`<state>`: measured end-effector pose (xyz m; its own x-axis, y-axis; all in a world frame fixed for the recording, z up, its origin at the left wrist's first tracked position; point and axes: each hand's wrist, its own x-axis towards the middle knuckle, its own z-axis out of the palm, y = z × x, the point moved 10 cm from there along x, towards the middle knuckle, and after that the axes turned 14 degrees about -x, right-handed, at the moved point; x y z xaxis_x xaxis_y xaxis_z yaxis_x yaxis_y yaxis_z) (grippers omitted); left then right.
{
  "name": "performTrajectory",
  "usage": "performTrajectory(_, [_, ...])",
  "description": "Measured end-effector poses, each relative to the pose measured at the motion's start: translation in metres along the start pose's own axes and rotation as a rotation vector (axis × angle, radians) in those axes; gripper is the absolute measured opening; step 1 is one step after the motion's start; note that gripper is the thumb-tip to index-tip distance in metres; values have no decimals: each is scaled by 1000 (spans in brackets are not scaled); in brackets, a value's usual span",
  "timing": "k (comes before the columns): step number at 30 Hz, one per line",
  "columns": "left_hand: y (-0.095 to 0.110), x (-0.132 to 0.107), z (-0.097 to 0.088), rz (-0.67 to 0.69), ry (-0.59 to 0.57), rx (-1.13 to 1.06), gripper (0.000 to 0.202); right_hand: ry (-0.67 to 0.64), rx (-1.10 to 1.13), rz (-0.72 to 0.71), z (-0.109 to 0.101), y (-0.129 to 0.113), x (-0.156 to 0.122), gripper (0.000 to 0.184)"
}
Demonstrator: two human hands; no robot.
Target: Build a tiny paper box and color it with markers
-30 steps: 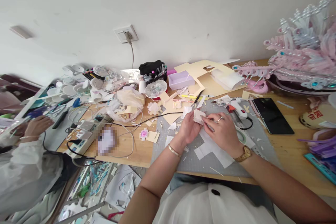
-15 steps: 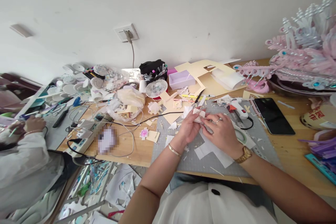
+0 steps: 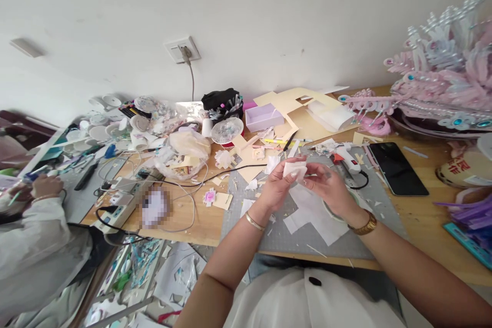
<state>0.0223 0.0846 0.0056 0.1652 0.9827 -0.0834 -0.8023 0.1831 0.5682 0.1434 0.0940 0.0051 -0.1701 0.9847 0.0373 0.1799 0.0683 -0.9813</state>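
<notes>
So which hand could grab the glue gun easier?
Probably the right hand: the glue gun lies just beyond it. The left hand is farther off and holds the white piece. The right seems to touch that piece too, so it might need freeing first.

A matt, paper-like surface is seen on the small white piece (image 3: 295, 168), and smooth, matt card on the cream sheets (image 3: 277, 99). The table (image 3: 426, 225) is made of smooth wood, and a dull finish is noticed on the grey mat (image 3: 265, 242). A glossy black face is shown by the tablet (image 3: 400, 169), while thin, crinkled plastic is seen in the bag (image 3: 196, 143).
</notes>
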Motion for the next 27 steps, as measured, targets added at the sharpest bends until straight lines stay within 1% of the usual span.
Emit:
performTrajectory(4, [-3, -3, 6, -46, -59, 38, 39, 44, 11, 11, -2, 1, -2, 42])
performTrajectory(7, [-3, -2, 6, -67, -81, 95, 42, 59, -3, 21, -7, 2, -1, 41])
performTrajectory(12, [2, 0, -2, -24, -23, 209, 24, 67, -23, 10, -11, -4, -1, 41])
performTrajectory(17, [-1, 0, -10, -24, 51, 195, 17, 103, -85, -11, -15, -10, -2, 41])
performTrajectory(21, [-2, 1, -9, -16, 50, 208, 22, 114, -123, -40, -18, -14, -2, 42])
performTrajectory(27, [-4, 2, -6, 9, -12, 251, 31, 103, -198, -65, -20, -19, -2, 45])
